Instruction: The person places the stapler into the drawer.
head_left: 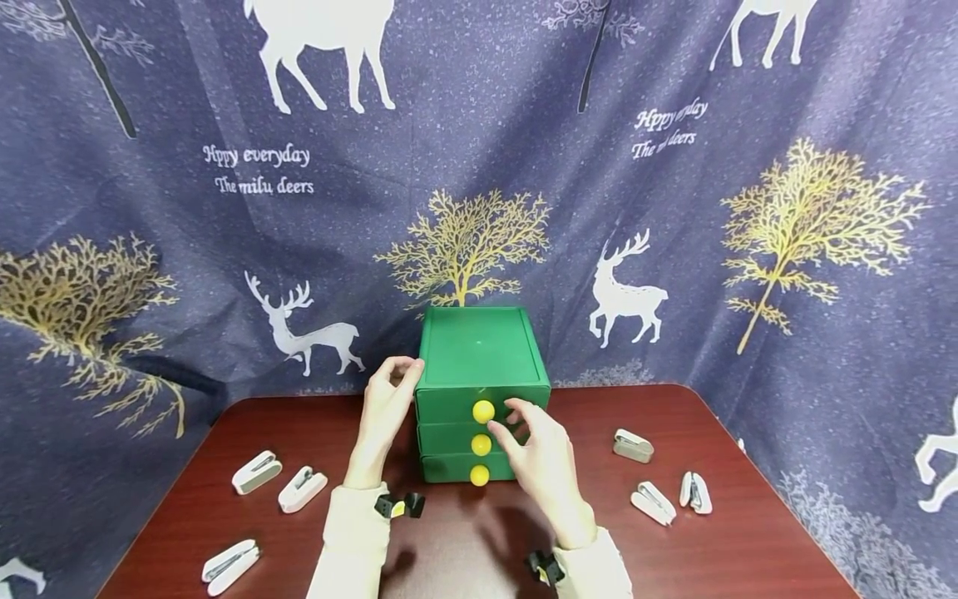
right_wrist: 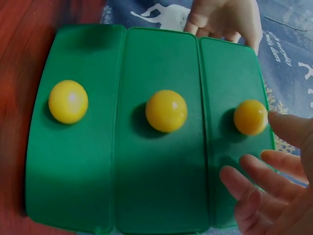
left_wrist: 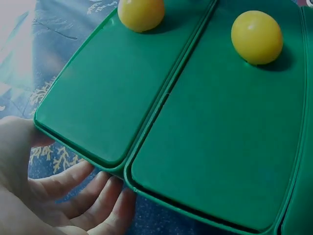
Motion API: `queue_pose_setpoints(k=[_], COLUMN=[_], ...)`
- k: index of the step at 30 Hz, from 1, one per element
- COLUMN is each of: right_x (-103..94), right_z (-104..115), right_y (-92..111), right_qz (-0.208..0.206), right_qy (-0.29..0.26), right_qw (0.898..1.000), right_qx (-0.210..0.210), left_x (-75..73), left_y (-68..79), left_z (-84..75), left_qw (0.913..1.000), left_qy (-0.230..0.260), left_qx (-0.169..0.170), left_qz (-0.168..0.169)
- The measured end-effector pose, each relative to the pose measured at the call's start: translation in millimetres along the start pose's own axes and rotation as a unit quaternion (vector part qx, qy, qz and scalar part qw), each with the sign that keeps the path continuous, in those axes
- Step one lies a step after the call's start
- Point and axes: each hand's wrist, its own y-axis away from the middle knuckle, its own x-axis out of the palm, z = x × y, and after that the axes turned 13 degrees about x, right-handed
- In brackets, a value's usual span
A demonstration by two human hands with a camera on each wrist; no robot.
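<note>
A green cabinet (head_left: pixel 479 345) with three stacked drawers stands at the back middle of the table, its drawers closed. Each drawer front has a round yellow knob; the top knob (head_left: pixel 483 411) is the one nearest my right hand (head_left: pixel 542 453). That hand has its thumb and fingers spread around the knob's right side, and in the right wrist view the thumb lies very close to it; contact is unclear. My left hand (head_left: pixel 385 412) rests against the cabinet's left side near the upper front corner, fingers (left_wrist: pixel 105 203) loosely bent along the side wall.
Three white staplers lie left on the brown table (head_left: pixel 449 549), one stapler (head_left: pixel 231 567) near the front. Three more lie right, including a stapler (head_left: pixel 633 446) behind the others. A dark blue cloth (head_left: pixel 479 125) with deer and trees hangs directly behind the table.
</note>
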Motion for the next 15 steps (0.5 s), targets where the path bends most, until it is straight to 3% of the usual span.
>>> queue_pose_setpoints(k=[12,15], right_x=[25.8,26.9], right_z=[1.8,1.2], right_y=[-2.4,-1.3], right_qz=[0.019,0.013], right_qy=[-0.097,-0.098], right_qw=[0.995,0.995], right_qx=[0.029,0.024], left_x=[5.2,4.0], left_y=[2.7,6.9], left_z=[2.7,-17.0], left_qw=[0.9996,0.9996], left_qy=[0.002,0.006], left_qx=[0.000,-0.008], left_qz=[-0.029,-0.025])
